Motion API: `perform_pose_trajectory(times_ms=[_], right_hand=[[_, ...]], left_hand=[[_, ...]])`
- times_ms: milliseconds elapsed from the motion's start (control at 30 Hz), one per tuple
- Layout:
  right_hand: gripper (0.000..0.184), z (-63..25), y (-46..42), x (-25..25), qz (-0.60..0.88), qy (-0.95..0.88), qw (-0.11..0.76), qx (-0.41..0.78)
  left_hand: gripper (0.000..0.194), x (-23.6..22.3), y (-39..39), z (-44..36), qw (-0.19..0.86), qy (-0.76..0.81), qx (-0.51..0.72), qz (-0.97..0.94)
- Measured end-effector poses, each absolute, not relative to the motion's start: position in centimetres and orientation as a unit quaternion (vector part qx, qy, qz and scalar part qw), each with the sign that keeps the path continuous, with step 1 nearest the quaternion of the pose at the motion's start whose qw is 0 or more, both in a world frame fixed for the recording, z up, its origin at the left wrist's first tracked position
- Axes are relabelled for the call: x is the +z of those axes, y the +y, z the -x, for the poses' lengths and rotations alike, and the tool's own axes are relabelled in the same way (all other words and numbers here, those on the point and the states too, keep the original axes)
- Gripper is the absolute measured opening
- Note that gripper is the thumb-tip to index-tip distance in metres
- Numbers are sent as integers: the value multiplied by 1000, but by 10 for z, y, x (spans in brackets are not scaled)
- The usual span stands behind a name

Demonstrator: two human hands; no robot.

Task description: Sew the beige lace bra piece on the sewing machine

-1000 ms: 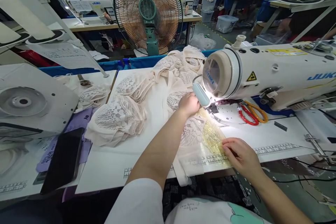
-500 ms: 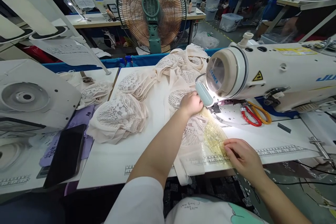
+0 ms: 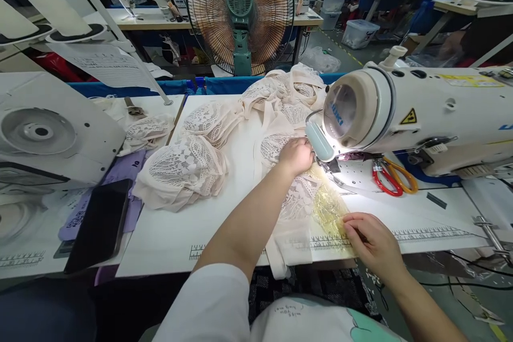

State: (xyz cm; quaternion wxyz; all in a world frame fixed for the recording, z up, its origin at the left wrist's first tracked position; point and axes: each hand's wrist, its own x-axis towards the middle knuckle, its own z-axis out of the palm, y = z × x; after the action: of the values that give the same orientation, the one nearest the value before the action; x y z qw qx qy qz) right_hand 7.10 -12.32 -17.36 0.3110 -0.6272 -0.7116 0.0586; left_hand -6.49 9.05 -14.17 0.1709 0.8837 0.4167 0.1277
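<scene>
A strip of beige lace fabric [image 3: 298, 200] lies under the head of a white sewing machine [image 3: 420, 112], lit yellow by the machine's lamp [image 3: 319, 141]. My left hand [image 3: 295, 155] rests on the lace just left of the needle area, its fingers curled down onto the cloth. Nearer the table's front edge, my right hand [image 3: 371, 241] presses with bent fingers on the yellow-lit end of the lace [image 3: 331, 214], over a printed ruler strip.
Piles of lace garments [image 3: 182, 171] lie to the left and behind. Red and orange scissors [image 3: 390, 175] sit under the machine arm. A black phone [image 3: 98, 224] lies at the left, a standing fan [image 3: 239, 10] behind. Other workstations fill the background.
The view has shifted slightly, so everything sits a little to the right and higher. Both hands stay on the lace in nearly the same places.
</scene>
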Motion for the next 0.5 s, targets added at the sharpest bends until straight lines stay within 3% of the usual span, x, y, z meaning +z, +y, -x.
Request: perform_pose_trajectory(times_ms=[200,367,500], right_hand=[[18,-69,-124,-175,635,-703,310,75],[22,-85,-120,-162,655,-684,294,130],[27,-131,-96,-141,808,-564,158,60]], left_hand=[[37,-150,96,64,169,406,147,-886],[23,-152,100,65,166,380,159,-896],[18,-153,99,66,158,377,165,-897]])
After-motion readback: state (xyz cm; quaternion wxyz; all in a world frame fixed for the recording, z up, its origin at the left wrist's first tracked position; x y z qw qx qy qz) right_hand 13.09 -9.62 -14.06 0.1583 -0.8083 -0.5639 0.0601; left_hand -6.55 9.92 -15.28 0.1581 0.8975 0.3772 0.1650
